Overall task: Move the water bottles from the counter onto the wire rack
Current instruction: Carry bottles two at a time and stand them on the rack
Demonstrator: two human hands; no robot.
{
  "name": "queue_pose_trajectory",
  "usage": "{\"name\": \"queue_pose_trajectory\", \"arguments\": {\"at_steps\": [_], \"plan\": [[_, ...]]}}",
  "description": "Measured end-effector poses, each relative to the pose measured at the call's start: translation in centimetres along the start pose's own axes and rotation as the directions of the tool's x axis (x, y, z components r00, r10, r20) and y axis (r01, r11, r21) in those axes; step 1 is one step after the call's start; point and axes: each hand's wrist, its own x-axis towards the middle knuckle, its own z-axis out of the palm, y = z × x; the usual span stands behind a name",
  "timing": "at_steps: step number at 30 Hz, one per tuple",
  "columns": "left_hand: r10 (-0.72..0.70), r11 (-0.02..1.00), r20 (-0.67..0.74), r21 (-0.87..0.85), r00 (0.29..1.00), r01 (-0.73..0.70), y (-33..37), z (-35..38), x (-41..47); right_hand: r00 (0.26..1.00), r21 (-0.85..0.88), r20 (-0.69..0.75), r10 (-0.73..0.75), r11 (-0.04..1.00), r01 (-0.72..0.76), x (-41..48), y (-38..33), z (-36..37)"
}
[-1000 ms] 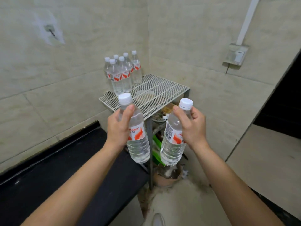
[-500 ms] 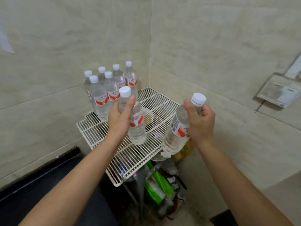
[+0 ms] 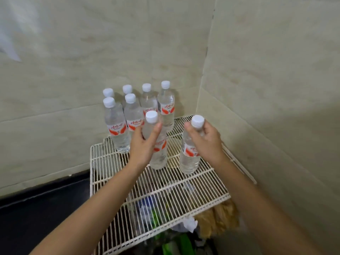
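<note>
My left hand (image 3: pixel 144 144) grips a clear water bottle (image 3: pixel 158 157) with a white cap and red label, upright with its base on or just above the white wire rack (image 3: pixel 184 192). My right hand (image 3: pixel 206 140) grips a second water bottle (image 3: pixel 189 161) near its neck, standing upright to the right of the first. Several more bottles (image 3: pixel 117 126) of the same kind stand grouped at the rack's far left corner against the tiled wall.
The rack fills a corner between two beige tiled walls. A black counter (image 3: pixel 46 214) lies at the lower left. Under the rack I see green packets (image 3: pixel 176 243), a brown bag (image 3: pixel 219 218) and crumpled white paper.
Both hands have carried their bottles forward from the counter's end over the rack and lowered them upright beside the standing group. The view has closed in on the rack.
</note>
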Motion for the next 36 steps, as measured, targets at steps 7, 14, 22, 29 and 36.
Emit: {"name": "queue_pose_trajectory", "arguments": {"at_steps": [7,14,22,29,36], "plan": [[0.020,0.992,-0.026,0.125,0.999,-0.016,1.5,0.5,2.1,0.947,0.122,0.287,-0.142,0.986,0.111,5.1,2.5,-1.5],[0.089,0.985,0.093,0.142,0.992,-0.101,3.2,0.0,2.3,0.904,0.214,0.386,-0.182,0.971,0.104,4.5,2.6,-0.6],[0.086,0.977,-0.002,0.195,0.996,-0.084,3.9,0.9,1.9,0.940,0.092,0.316,-0.128,0.990,0.104,4.8,1.9,-1.3],[0.100,0.878,0.290,0.425,0.952,-0.221,3.7,-3.0,1.0,0.964,-0.070,0.223,-0.145,0.984,0.165,5.4,0.9,-2.8],[0.197,0.814,0.114,0.535,0.974,-0.228,4.5,-2.9,3.0,0.912,-0.400,0.385,-0.140,0.865,0.302,8.0,-0.6,-2.8]]}}
